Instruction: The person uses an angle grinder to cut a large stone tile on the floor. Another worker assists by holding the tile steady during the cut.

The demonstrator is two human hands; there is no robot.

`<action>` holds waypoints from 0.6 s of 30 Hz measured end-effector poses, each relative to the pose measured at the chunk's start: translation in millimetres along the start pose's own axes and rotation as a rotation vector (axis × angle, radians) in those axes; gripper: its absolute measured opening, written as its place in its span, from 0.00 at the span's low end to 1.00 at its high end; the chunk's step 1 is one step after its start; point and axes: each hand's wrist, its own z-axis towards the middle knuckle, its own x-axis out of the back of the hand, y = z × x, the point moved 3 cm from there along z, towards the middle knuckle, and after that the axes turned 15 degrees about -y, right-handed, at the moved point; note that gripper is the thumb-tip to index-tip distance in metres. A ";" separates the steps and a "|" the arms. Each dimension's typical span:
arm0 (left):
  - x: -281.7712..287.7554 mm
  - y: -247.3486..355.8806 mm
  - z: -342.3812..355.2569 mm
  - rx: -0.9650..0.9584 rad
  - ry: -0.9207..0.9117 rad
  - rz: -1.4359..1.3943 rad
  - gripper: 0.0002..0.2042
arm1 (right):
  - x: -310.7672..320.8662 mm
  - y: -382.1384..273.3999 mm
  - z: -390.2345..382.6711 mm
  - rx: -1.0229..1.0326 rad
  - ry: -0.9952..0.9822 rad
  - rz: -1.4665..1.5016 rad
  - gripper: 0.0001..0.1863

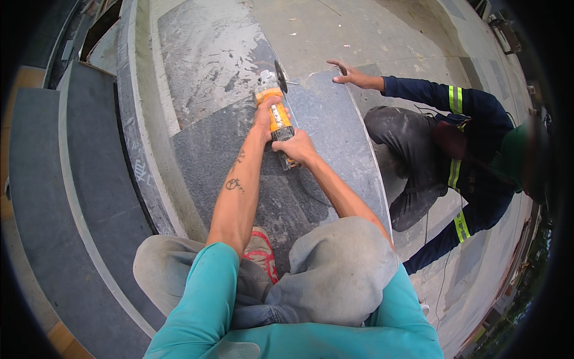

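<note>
Both my hands grip a yellow and grey angle grinder [278, 116]. My left hand [265, 113] wraps round the yellow body near its head. Further back, my right hand [296, 145] closes on the dark rear end. A thin, dark cutting disc [280, 76] stands on edge at the tool's far right side, by the far edge of a grey stone slab [224, 140]. Whether the disc touches the stone, I cannot tell. Across the slab's far right corner, a co-worker's hand [354, 76] rests on its edge.
The co-worker [466, 137], in a navy sleeve with reflective bands, crouches close on the right. A raised stone kerb [143, 119] and dark steps [98, 149] run along the left. My red and beige shoe [261, 254] is on the slab. A thin cable [443, 281] lies on the right.
</note>
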 end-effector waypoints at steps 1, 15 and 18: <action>-0.1 0.2 0.2 0.005 0.001 0.002 0.18 | -0.1 0.3 0.7 -0.003 0.000 0.002 0.23; -0.1 8.3 6.4 0.022 0.024 -0.013 0.19 | 2.6 -11.2 6.0 -0.052 -0.018 0.037 0.23; 0.3 3.4 4.1 0.034 0.038 0.003 0.19 | 1.5 -2.5 6.4 -0.029 -0.026 0.030 0.23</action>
